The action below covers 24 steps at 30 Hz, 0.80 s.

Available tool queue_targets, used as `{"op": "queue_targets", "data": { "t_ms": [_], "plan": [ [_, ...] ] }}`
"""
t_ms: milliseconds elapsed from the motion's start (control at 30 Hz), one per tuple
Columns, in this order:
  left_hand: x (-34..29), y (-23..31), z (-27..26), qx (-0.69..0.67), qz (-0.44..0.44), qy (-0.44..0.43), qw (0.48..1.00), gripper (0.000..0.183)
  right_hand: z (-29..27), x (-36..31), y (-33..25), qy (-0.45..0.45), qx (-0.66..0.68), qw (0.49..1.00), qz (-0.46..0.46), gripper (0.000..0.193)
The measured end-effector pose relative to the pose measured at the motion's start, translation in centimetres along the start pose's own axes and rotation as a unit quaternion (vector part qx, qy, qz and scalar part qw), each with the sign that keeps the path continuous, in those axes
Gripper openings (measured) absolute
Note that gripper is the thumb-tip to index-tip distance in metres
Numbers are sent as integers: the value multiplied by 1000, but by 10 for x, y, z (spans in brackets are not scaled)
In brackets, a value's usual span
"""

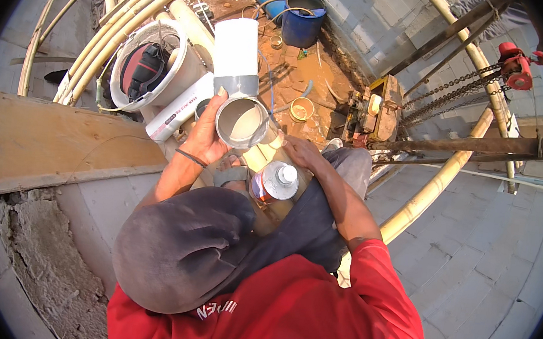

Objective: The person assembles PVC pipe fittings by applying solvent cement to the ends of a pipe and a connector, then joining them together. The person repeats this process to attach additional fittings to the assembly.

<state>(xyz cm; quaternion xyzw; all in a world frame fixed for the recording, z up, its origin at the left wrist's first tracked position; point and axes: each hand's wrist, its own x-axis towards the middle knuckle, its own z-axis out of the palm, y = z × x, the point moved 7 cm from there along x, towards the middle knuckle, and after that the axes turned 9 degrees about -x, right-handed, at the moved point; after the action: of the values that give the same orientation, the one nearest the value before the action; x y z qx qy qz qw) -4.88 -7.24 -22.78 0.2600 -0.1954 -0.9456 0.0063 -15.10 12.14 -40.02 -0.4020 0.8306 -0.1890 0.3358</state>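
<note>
My left hand is wrapped round the side of a grey pipe fitting, whose round open mouth faces me. Beyond it extends a white plastic pipe with a grey band at its near end. My right hand is closed just right of the mouth, fingertips close to its rim; whatever they hold is hidden. Between my legs stands a bottle with a white cap and coloured label. Another white pipe lies left of my left hand.
A white bucket holding a red and black tool stands left. Blue barrels, hoses and a small yellow bucket are on the muddy ground below. Bamboo poles, a rusty machine and a red chain hoist are right.
</note>
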Motion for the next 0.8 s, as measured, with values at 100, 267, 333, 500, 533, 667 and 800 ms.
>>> {"op": "queue_targets", "data": {
  "t_ms": [100, 267, 333, 500, 533, 667, 800],
  "plan": [
    [0, 0, 0, 9, -3, 2, 1000, 54, -26, -20, -10, 19, -61, 998, -4, 56],
    [-6, 1, 4, -10, -6, 8, 1000, 48, -58, -113, -57, 149, -118, 973, -133, 62],
    [-3, -1, 1, -10, -2, 0, 1000, 48, -52, -131, -77, 166, -174, 963, -120, 64],
    [-1, -6, 8, 8, -5, -4, 1000, 54, -34, -135, -89, 243, -239, 934, -109, 64],
    [-2, -7, 7, 15, -7, -4, 1000, 57, -33, -135, -91, 241, -239, 933, -120, 63],
    [-4, -3, 8, 18, 1, -7, 1000, 59, -34, -137, -98, 245, -239, 927, -155, 58],
    [-1, -5, 6, 7, 2, 6, 1000, 60, -33, -139, -98, 268, -251, 911, -188, 53]
  ]
}}
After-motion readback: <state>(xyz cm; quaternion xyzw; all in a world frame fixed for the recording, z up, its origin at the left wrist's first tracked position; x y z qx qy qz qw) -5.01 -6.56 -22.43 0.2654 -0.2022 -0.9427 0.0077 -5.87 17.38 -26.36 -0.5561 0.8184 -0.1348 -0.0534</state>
